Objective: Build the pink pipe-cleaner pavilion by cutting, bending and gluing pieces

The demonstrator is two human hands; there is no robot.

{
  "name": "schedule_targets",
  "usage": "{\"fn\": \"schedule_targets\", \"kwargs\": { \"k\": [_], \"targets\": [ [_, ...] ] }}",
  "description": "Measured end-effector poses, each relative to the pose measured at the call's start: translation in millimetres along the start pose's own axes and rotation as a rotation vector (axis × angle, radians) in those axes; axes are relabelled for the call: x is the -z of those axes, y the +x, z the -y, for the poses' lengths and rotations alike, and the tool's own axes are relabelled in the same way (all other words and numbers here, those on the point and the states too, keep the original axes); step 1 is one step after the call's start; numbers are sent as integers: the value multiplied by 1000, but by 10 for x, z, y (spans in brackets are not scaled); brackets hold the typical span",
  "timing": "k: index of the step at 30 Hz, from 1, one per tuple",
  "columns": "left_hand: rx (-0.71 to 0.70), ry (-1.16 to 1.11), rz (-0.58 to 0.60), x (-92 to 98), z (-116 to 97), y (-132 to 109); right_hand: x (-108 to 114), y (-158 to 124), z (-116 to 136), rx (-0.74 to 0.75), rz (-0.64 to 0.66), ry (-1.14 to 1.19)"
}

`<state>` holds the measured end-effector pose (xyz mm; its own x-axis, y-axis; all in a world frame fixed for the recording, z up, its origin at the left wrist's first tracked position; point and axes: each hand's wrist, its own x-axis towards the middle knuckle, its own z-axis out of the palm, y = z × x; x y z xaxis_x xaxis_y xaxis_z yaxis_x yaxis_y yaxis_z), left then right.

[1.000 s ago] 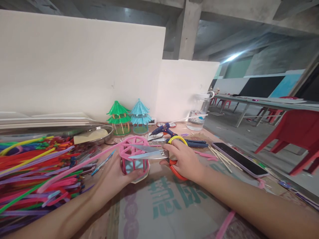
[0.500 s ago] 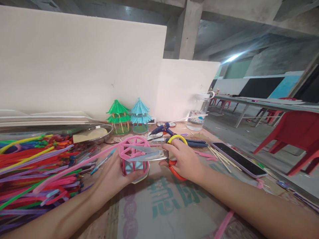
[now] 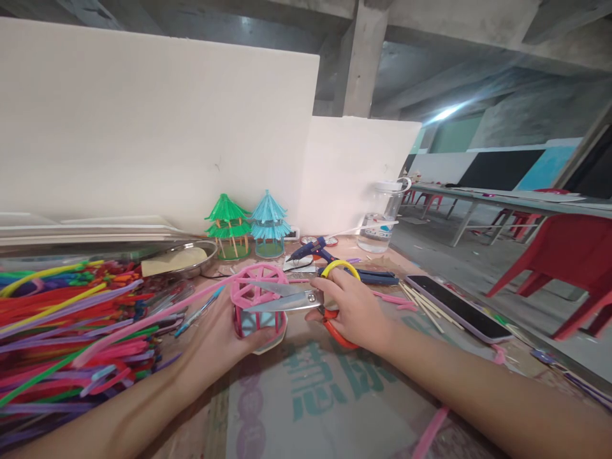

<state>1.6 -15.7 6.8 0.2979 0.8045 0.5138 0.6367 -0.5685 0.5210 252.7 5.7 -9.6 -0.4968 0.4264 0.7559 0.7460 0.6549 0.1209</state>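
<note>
My left hand (image 3: pixel 224 331) is wrapped round a small pink pavilion model (image 3: pixel 258 287) with a spoked top and upright posts. A long pink pipe cleaner (image 3: pixel 162 312) trails from the model's top toward the lower left. In my right hand (image 3: pixel 351 306) is a pair of scissors (image 3: pixel 299 298) with one yellow and one orange handle loop. The blades are parted and point left, across the front of the model's top. Whether they touch the pipe cleaner I cannot tell.
Many coloured pipe cleaners (image 3: pixel 71 331) lie at left. Behind stand a green pavilion model (image 3: pixel 227 223), a blue pavilion model (image 3: pixel 268 223), a glue gun (image 3: pixel 313 248) and a water jug (image 3: pixel 377 220). Wooden sticks (image 3: pixel 425 309) and a phone (image 3: pixel 456 306) lie at right.
The free end of the pink pipe cleaner has shifted slightly right and up. Both hands, the model and the scissors stay almost in place.
</note>
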Motion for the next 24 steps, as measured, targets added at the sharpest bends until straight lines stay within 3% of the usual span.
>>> {"fn": "schedule_targets", "kwargs": {
  "k": [11, 24],
  "targets": [
    [-4, 53, 42, 28, -30, 4, 8, 10, 3, 24, -10, 12],
    [-57, 27, 17, -8, 86, -24, 93, 16, -36, 84, 39, -16]
  ]
}}
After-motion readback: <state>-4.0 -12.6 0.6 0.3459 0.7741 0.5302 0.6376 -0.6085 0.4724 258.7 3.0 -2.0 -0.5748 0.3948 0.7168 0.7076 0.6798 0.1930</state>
